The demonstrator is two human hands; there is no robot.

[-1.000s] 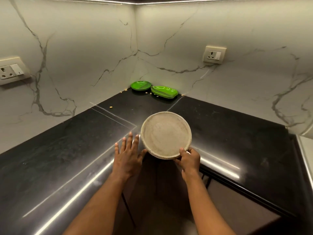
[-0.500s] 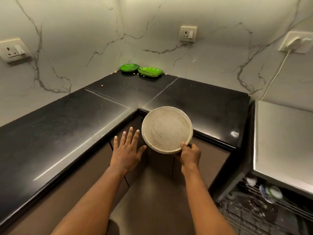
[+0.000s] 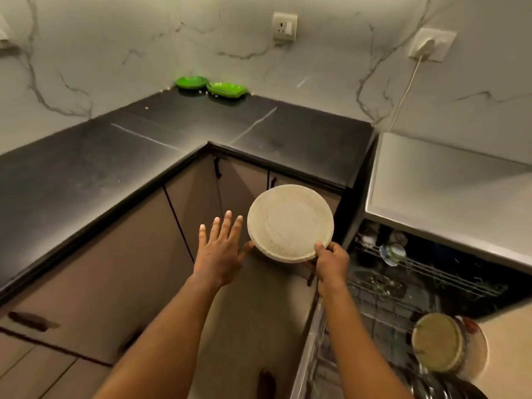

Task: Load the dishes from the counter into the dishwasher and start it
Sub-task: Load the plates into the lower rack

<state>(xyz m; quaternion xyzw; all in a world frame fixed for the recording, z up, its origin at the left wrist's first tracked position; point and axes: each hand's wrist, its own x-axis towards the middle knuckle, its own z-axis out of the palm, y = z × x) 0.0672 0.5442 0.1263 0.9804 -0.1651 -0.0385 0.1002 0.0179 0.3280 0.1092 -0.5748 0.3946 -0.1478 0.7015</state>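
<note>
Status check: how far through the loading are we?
Done: some plates stand in the dishwasher rack. In hand: the right hand grips a beige plate; the left hand is open beside it. Left: two green dishes in the counter corner, then starting it.

Bare forearms [image 3: 172,326] (hands [image 3: 220,254] likewise bare)

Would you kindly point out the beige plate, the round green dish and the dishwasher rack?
beige plate [image 3: 289,223]: head view, centre of its inner face.
round green dish [image 3: 191,81]: head view, middle of its top.
dishwasher rack [image 3: 449,279]: head view, bare wire rail.
</note>
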